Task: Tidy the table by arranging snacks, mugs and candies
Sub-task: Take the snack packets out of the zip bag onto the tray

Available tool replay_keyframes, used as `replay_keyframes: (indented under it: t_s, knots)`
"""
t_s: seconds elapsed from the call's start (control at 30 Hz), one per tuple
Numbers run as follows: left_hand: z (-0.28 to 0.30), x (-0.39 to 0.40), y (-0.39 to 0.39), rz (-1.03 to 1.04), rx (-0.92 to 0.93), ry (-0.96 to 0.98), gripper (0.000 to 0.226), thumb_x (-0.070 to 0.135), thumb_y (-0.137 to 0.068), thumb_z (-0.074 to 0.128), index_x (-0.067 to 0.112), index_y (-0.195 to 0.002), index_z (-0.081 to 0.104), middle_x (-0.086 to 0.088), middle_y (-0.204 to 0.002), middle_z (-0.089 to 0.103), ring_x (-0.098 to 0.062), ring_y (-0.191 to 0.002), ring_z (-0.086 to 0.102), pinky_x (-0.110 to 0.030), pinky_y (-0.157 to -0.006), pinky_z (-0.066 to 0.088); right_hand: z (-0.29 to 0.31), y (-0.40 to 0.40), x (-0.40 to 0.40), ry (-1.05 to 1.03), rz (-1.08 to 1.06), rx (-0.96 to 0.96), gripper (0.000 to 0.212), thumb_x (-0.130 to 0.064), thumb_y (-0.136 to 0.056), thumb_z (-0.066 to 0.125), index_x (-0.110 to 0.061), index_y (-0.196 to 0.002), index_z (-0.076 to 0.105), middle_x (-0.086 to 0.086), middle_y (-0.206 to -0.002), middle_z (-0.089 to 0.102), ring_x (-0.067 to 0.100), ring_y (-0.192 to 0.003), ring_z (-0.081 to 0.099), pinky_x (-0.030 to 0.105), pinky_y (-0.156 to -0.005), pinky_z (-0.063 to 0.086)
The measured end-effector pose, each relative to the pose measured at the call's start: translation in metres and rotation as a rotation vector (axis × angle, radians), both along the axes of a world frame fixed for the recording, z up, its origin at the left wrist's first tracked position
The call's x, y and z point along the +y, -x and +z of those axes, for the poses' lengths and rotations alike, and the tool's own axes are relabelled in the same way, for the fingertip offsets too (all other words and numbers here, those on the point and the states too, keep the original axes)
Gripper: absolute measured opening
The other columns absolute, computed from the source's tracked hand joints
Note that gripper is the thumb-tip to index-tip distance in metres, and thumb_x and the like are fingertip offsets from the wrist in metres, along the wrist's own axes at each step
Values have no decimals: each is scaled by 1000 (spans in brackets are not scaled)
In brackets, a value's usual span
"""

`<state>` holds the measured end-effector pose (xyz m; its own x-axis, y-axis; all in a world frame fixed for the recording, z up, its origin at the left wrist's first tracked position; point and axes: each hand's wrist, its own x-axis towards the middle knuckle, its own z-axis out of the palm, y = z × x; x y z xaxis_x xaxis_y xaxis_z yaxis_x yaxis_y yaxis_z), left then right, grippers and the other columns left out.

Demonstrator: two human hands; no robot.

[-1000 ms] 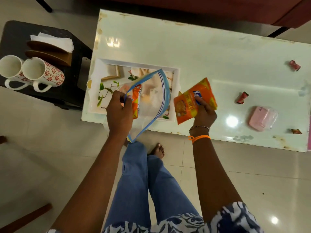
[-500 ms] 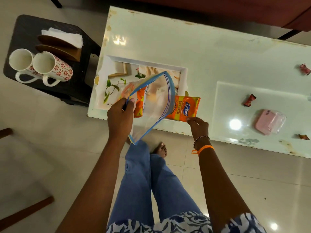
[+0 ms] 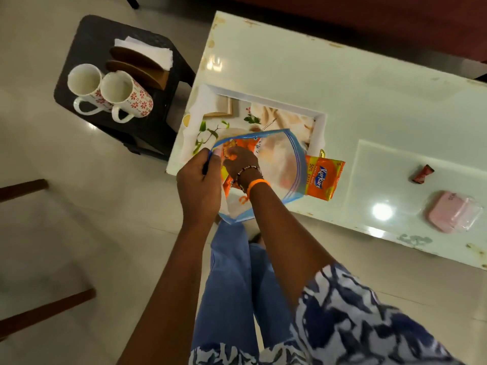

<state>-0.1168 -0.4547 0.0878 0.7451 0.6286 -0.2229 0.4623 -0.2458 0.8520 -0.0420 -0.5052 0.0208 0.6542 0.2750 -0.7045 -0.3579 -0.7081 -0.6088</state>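
Note:
My left hand [image 3: 199, 185] grips the near rim of a clear zip bag [image 3: 279, 167] with a blue edge, held open over the table's near left corner. My right hand [image 3: 240, 161] reaches inside the bag mouth, fingers curled on an orange snack packet [image 3: 237, 146] inside it. A second orange Kurkure packet [image 3: 323, 178] lies flat on the table just right of the bag. A red wrapped candy [image 3: 422, 174] lies further right. Two white mugs [image 3: 123, 94] with red flowers stand on the black side stool.
A white tray [image 3: 320, 122] with a floral print sits on the glass table [image 3: 290, 75] behind the bag. A pink box in a clear case [image 3: 452, 211] rests at the right. The black stool [image 3: 92, 35] also holds a napkin holder [image 3: 143, 60].
My right hand put the Kurkure packet down on the table beside the bag, then moved left into the bag's mouth. The left hand kept its hold on the bag.

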Motion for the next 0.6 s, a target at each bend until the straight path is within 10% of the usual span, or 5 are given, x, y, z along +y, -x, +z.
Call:
replay_keyframes:
  t_s: [0.3, 0.6]
  knots:
    - [14, 21, -13, 79, -165, -259, 30, 28, -91, 48, 3, -76, 56, -3, -69, 56, -3, -59, 50, -17, -55, 39, 24, 5, 31, -235, 121, -200, 30, -19, -86, 59, -13, -115, 65, 15, -102, 69, 24, -100, 59, 31, -83, 42]
    - [-24, 3, -57, -224, 190, -320, 22, 28, -89, 49, 11, -76, 50, -5, -73, 57, -21, -66, 45, -28, -59, 27, 34, -11, -78, -493, -712, -291, 26, 10, -79, 57, 2, -102, 67, 15, -103, 68, 23, -99, 60, 47, -97, 49]
